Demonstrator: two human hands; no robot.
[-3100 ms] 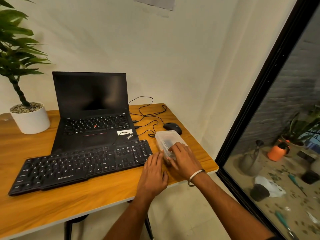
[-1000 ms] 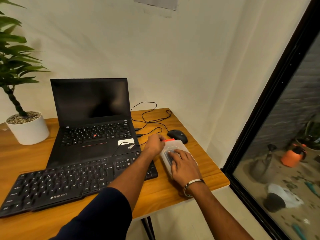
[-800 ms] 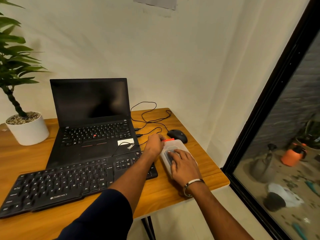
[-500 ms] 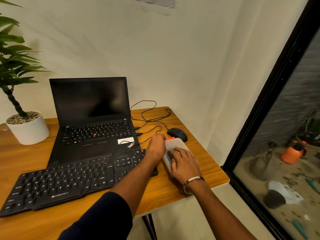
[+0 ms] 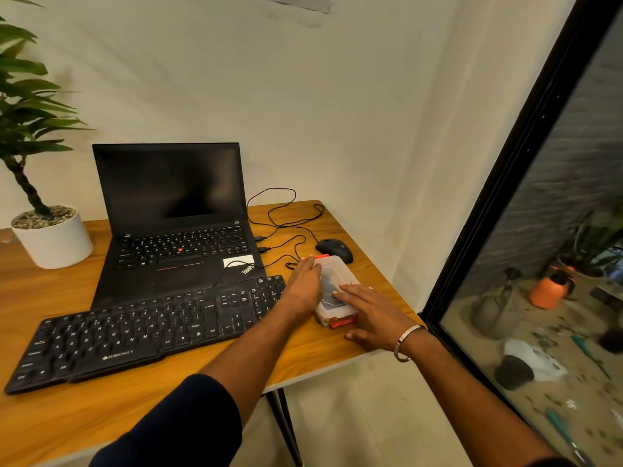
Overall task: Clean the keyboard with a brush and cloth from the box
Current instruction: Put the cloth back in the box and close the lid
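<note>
A small clear plastic box (image 5: 335, 274) with orange clips at both ends lies near the table's right edge; something dark shows through its lid. My left hand (image 5: 303, 286) lies along the box's left side, fingertips at the far orange clip. My right hand (image 5: 369, 313) rests flat on the lid's near right part, fingers straight. The black keyboard (image 5: 145, 332) lies left of the box, at an angle across the table front. Brush and cloth are not visible as such.
An open black laptop (image 5: 175, 230) stands behind the keyboard, cables (image 5: 286, 227) trailing to a black mouse (image 5: 335, 249) just beyond the box. A potted plant (image 5: 50, 234) is far left. The wooden table (image 5: 320, 352) ends just right of the box, beside a glass wall.
My left hand has gone from the box's near end to its far end and left side. My right hand slid back toward the near end, uncovering the near orange clip.
</note>
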